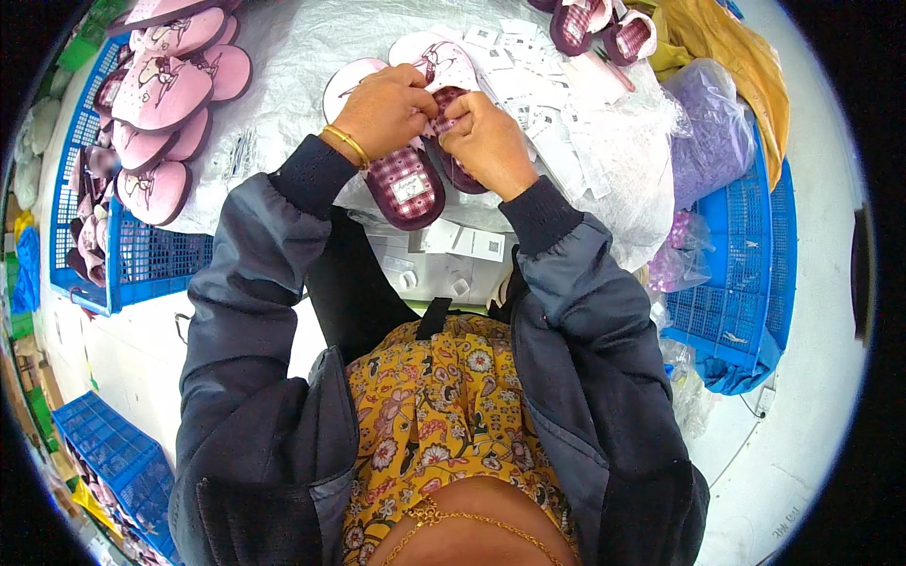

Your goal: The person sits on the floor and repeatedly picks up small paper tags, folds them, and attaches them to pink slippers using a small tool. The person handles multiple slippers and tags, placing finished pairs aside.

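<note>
A pair of slippers lies before me on the sheeted table, with pink printed uppers and dark red checked insoles. My left hand (382, 115) is closed in a pinch over the left slipper (408, 193), near its upper. My right hand (488, 143) pinches beside it, over the right slipper (446, 97). The fingertips nearly meet between the two slippers. Whatever they grip is too small to make out. A pale label shows on the left slipper's insole. Both hands partly cover the pair.
Pink slippers (162, 87) are piled at the left, over a blue crate (160, 250). Paper tags (557, 141) lie spread on the white plastic sheet (283, 57) to the right. More slippers (578, 26) sit at the far right. A blue basket (722, 274) and purple bag (713, 123) stand right.
</note>
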Action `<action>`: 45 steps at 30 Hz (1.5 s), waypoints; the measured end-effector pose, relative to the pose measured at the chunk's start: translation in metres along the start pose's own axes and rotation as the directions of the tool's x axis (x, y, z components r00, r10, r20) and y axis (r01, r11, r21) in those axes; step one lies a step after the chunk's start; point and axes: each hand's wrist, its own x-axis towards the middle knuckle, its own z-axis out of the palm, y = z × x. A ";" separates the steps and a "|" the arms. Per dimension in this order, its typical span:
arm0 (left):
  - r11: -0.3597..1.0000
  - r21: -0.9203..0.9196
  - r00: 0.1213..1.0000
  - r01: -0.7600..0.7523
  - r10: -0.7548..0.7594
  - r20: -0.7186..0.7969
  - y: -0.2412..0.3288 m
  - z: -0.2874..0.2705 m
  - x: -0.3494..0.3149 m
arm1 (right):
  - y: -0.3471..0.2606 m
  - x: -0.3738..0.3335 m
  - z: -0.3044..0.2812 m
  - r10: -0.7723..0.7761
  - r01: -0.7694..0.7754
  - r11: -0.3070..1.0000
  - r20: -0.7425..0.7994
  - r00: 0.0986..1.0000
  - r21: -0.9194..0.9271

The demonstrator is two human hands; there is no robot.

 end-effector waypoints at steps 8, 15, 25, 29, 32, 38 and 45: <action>0.999 0.053 0.997 0.012 -0.016 0.079 0.006 -0.006 0.005 | 0.003 0.004 0.007 -0.002 -0.004 0.998 -0.086 0.996 -0.066; 0.998 0.066 0.996 0.000 -0.006 0.094 0.008 -0.011 0.006 | 0.001 0.003 0.007 0.000 0.000 1.000 -0.079 0.997 -0.001; 1.000 -0.012 1.000 0.005 -0.005 0.020 0.006 -0.009 0.002 | 0.005 0.003 0.005 0.016 -0.011 0.996 -0.054 0.998 0.084; 0.998 -0.063 1.000 0.026 -0.025 0.008 0.006 -0.009 0.000 | -0.004 0.001 -0.006 0.041 -0.045 0.990 0.031 0.999 0.136; 0.996 -0.088 0.999 0.033 -0.034 -0.010 0.006 -0.007 -0.002 | -0.002 0.002 -0.009 0.030 -0.041 0.988 0.075 0.997 0.149; 0.992 -0.107 0.997 0.060 -0.054 0.055 0.002 -0.007 -0.004 | -0.001 0.004 -0.007 0.019 -0.027 0.995 0.073 0.997 0.099; 0.994 -0.097 0.998 0.039 -0.035 0.050 0.002 -0.008 -0.004 | -0.005 0.004 -0.006 0.045 -0.050 0.996 0.070 0.997 0.079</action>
